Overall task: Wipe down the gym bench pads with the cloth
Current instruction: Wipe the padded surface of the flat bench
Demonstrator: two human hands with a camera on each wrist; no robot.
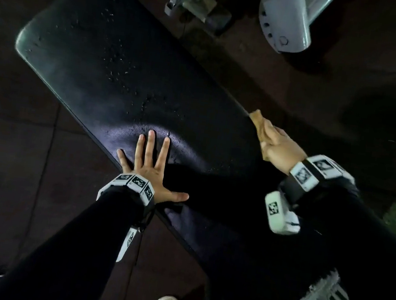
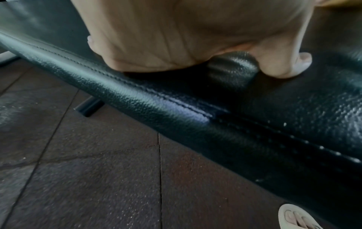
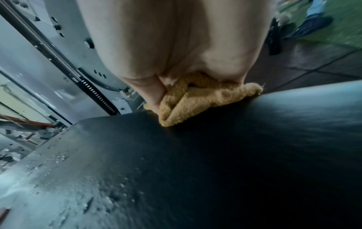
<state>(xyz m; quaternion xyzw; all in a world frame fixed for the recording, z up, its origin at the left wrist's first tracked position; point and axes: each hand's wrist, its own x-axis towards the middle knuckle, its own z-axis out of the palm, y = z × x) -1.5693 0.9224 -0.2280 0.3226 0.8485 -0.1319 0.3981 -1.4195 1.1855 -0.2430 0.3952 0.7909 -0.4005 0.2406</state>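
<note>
One soft tan cloth (image 3: 197, 102), bunched up on the far edge of the black bench pad (image 1: 116, 69). Looks light and floppy, easy to squash; best held in a wad under the fingers. Pad looks smooth, wet with drops, likely slippery. Right hand (image 1: 281, 148) curled round the cloth, pushing it down. Left hand (image 1: 148, 168) flat and spread on the near edge, holding nothing.

No readable words, brands or numbers show; the white wristbands (image 1: 133, 184) carry only black-and-white square marker patterns.
</note>
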